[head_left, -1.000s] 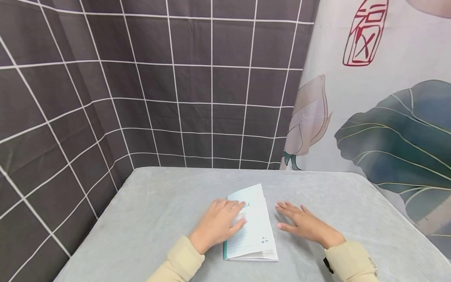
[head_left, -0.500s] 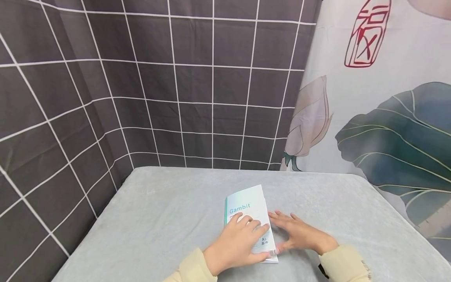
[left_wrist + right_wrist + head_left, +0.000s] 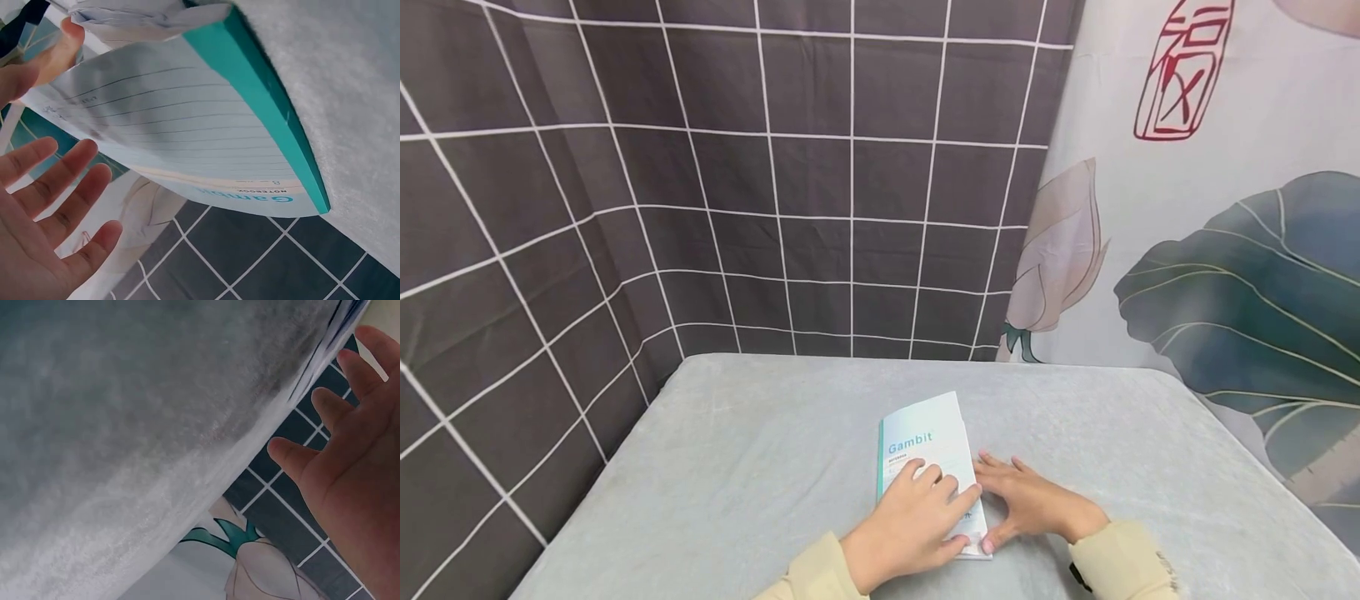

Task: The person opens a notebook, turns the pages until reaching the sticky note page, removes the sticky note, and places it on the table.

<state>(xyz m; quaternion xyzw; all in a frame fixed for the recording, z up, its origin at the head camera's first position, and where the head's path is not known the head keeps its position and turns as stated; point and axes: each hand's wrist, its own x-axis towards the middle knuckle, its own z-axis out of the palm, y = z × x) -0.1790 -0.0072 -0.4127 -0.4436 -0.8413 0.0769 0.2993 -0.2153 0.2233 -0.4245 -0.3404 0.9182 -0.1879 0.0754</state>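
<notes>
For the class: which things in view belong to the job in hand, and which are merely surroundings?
In the job:
White, teal-spined rectangular paper notebook
Bare left hand, over its cover
Bare right hand, at its right edge

Surroundings:
Grey cloth-covered table
Dark curtain with white grid lines
Pale lotus-printed hanging cloth

I see the left hand [image 3: 910, 523] palm down, fingers loosely spread toward the far right; just right of it, the right hand [image 3: 1033, 502] extends fingers leftward, thumb apart.
</notes>
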